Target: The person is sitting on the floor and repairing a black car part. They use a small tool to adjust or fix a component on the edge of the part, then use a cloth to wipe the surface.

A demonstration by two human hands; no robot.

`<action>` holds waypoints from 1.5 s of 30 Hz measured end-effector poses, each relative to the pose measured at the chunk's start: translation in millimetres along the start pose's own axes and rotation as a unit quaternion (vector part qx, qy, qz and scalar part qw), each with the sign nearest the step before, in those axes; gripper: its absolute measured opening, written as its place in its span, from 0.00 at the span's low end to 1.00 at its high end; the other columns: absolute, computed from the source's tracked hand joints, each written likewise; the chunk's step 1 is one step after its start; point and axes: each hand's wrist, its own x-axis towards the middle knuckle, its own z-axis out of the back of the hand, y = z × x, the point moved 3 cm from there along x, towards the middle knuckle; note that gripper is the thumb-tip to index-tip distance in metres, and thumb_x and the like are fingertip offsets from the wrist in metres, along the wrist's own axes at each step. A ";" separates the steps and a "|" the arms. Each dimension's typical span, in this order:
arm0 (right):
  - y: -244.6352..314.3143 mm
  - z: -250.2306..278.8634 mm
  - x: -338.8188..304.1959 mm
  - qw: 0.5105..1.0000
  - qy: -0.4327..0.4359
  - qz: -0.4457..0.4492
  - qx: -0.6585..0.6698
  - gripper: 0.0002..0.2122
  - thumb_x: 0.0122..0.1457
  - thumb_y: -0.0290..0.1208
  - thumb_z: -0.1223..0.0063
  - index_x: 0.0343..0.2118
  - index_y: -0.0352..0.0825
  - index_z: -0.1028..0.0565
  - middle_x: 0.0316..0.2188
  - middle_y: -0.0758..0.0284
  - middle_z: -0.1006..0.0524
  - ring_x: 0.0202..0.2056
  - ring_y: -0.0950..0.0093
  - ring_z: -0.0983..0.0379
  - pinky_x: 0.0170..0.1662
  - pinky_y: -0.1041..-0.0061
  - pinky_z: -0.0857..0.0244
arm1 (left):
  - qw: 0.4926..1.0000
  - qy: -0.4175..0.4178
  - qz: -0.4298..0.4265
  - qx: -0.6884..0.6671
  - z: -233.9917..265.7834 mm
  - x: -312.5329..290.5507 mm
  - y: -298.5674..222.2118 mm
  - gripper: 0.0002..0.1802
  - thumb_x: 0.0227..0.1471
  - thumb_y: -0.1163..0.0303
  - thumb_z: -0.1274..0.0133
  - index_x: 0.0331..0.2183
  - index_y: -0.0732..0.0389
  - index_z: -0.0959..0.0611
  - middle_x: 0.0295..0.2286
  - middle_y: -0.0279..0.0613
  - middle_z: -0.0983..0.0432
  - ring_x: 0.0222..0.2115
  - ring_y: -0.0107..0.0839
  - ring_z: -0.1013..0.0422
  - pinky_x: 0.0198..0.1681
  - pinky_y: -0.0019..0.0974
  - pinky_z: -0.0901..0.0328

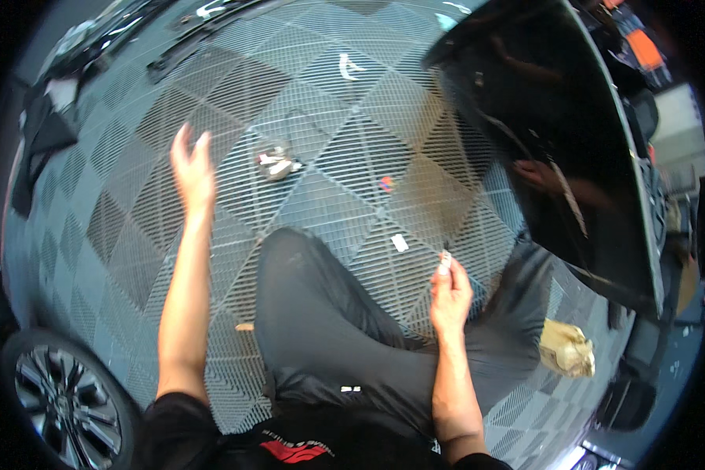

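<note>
My left hand (193, 174) is held out over the tiled floor with its thumb and fingers apart, holding nothing. Nearest to it, on the right, lies a clear bag or cup of small white and silver parts (275, 162). Between my right hand's (452, 296) thumb and fingertips is a small whitish piece (446, 260), too small to name. Just beyond that hand a small white rectangular piece (399, 243) lies on the floor. A large glossy black car panel (552, 133) stands to the right of my right hand, apart from it.
A small red and blue piece (387, 184) and a white bracket-shaped piece (349, 68) lie on the slatted floor (313, 200). A crumpled tan bag (565, 348) is beside my right leg. A car wheel (69, 407) stands at lower left; long black trim (188, 48) lies far left.
</note>
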 end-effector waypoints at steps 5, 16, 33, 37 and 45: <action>26.6 -20.6 18.4 0.996 0.012 0.068 -0.056 0.18 0.70 0.38 0.46 0.57 0.32 0.24 0.30 0.75 0.25 0.25 0.89 0.36 0.28 0.87 0.41 | 0.985 -0.030 0.125 0.114 131.5 -101.9 123.9 0.30 0.66 0.64 0.46 0.63 0.68 0.32 0.62 0.54 0.35 0.64 0.43 0.39 0.68 0.43 0.46; 115.4 -34.9 26.5 0.992 0.101 0.082 0.002 0.20 0.71 0.34 0.47 0.62 0.31 0.28 0.33 0.70 0.22 0.27 0.86 0.30 0.30 0.85 0.33 | 0.979 -0.045 0.124 -0.158 69.6 -128.4 16.4 0.15 0.68 0.66 0.48 0.48 0.66 0.17 0.43 0.43 0.17 0.44 0.30 0.22 0.49 0.35 0.29; 144.1 -14.2 69.3 0.966 -0.039 0.255 0.003 0.17 0.72 0.30 0.51 0.59 0.26 0.29 0.38 0.65 0.18 0.39 0.80 0.23 0.45 0.79 0.28 | 0.794 0.406 0.056 -0.450 -184.3 -184.2 -221.0 0.11 0.61 0.73 0.43 0.44 0.69 0.15 0.37 0.43 0.21 0.37 0.29 0.22 0.41 0.31 0.27; 145.6 -28.5 87.0 0.960 -0.053 0.276 0.000 0.17 0.72 0.28 0.51 0.59 0.26 0.28 0.50 0.61 0.21 0.49 0.75 0.24 0.53 0.75 0.29 | 0.815 0.370 0.019 -0.446 -205.3 -184.4 -220.2 0.12 0.58 0.73 0.39 0.43 0.68 0.15 0.37 0.44 0.20 0.38 0.30 0.22 0.43 0.32 0.27; 127.5 -34.3 102.9 0.956 -0.006 0.258 0.137 0.20 0.74 0.37 0.55 0.57 0.24 0.27 0.51 0.60 0.22 0.50 0.71 0.25 0.56 0.71 0.31 | 0.865 0.307 -0.085 -0.388 -215.9 -183.6 -223.9 0.15 0.50 0.71 0.33 0.41 0.66 0.13 0.37 0.43 0.19 0.37 0.31 0.23 0.40 0.32 0.28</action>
